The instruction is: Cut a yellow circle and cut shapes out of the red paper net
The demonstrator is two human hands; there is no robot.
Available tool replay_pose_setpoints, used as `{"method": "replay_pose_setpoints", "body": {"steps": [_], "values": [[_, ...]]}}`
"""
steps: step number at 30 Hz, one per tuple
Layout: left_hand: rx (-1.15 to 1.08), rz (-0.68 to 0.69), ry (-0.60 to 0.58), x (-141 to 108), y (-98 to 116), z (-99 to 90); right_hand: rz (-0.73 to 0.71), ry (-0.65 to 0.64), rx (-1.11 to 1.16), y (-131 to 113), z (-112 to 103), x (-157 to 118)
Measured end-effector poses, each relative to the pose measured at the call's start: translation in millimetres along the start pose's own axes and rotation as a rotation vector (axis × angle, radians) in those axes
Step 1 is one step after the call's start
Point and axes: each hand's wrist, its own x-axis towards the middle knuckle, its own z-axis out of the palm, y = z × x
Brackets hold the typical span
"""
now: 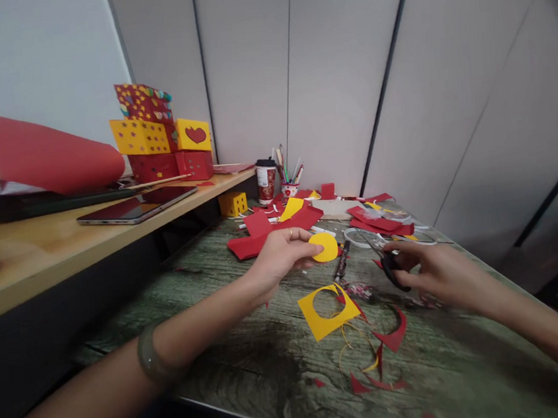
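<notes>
Pinched between the fingers and thumb of my left hand [284,258] is a yellow paper circle [325,248], held above the wood-grain table [212,335]. My right hand [435,269] is closed around the black handles of a pair of scissors [391,268], whose blades point up and to the left. Below the hands lies a yellow paper square [327,327] with a round hole cut out of it. Curved red paper scraps [394,335] and thin yellow strips are scattered near it. A dark patterned pen [342,261] rests between my hands.
Red paper sheets [304,217] and rolls of clear tape [362,237] crowd the far end. A lidded paper cup [267,180] and a pen holder [290,188] stand behind them. On the raised wooden shelf [113,243] at left sit a tablet [139,206] and decorated boxes [152,136].
</notes>
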Motion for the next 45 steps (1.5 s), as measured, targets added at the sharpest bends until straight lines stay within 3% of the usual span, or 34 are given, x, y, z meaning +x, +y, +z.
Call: {"method": "replay_pose_setpoints", "body": {"steps": [2,5,7,11,17,21,27,45], "values": [[-0.046,0.004,0.001,0,0,-0.2,-0.018,-0.003,0.233,-11,-2,-2],[-0.129,0.033,-0.025,-1,-1,0.5,0.031,-0.004,0.760,-31,-3,-6],[-0.182,0.060,-0.048,-2,-1,1.9,0.099,0.005,0.885,-43,-2,-9],[-0.290,0.074,-0.071,-5,2,5.7,0.059,-0.006,0.878,-56,1,-16],[-0.250,0.028,-0.046,-11,5,7.3,-0.018,-0.103,0.891,-61,11,-18],[-0.310,-0.020,-0.099,-14,3,9.2,-0.067,-0.118,0.945,-65,14,-18],[-0.355,-0.038,-0.185,-16,3,11.0,-0.078,-0.127,1.031,-67,13,-19],[-0.323,-0.084,-0.197,-19,2,10.8,-0.043,-0.093,1.017,-70,12,-18]]}}
